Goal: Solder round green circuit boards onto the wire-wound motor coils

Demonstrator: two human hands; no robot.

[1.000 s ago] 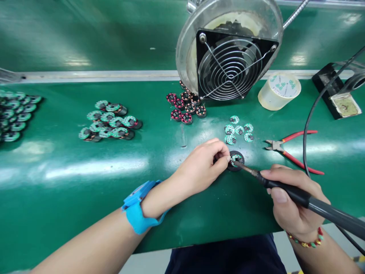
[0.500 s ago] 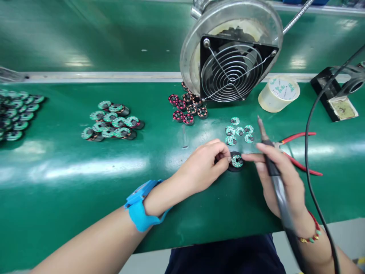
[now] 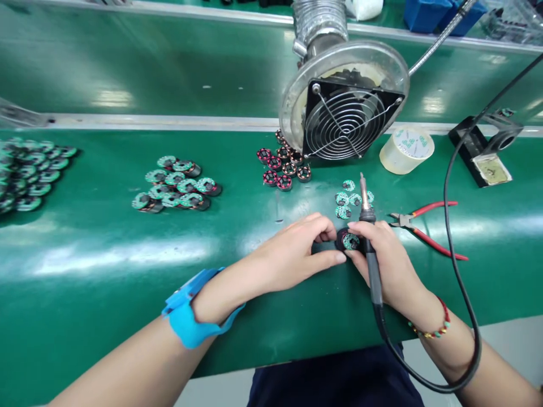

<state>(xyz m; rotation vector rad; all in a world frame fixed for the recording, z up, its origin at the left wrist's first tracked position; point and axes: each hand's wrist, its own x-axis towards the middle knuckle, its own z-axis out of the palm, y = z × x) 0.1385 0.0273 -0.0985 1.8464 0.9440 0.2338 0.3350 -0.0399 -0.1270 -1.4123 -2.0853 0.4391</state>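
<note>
My right hand (image 3: 388,257) is closed round a soldering iron (image 3: 373,271) whose tip points away from me. Its thumb and forefinger also reach the edge of a small round part with a green circuit board (image 3: 351,242) on top, seated at a black round base (image 3: 340,239). Just left of that, my left hand (image 3: 299,254) is open, thumb apart from the curled fingers, with nothing visible between them. Beyond the hands lie several loose green circuit boards (image 3: 343,198), partly covered by the iron's tip.
Bare copper-wound coils (image 3: 284,182) lie below a fan (image 3: 344,133). Coils with boards (image 3: 172,198) form a group to the left, a larger pile (image 3: 29,175) farther left. Red-handled cutters (image 3: 405,220), a tape roll (image 3: 406,151) and an iron stand (image 3: 479,161) are at right.
My right hand has moved left and swung the soldering iron more upright, its fingers now at the round part. My left thumb and fingers have parted from it.
</note>
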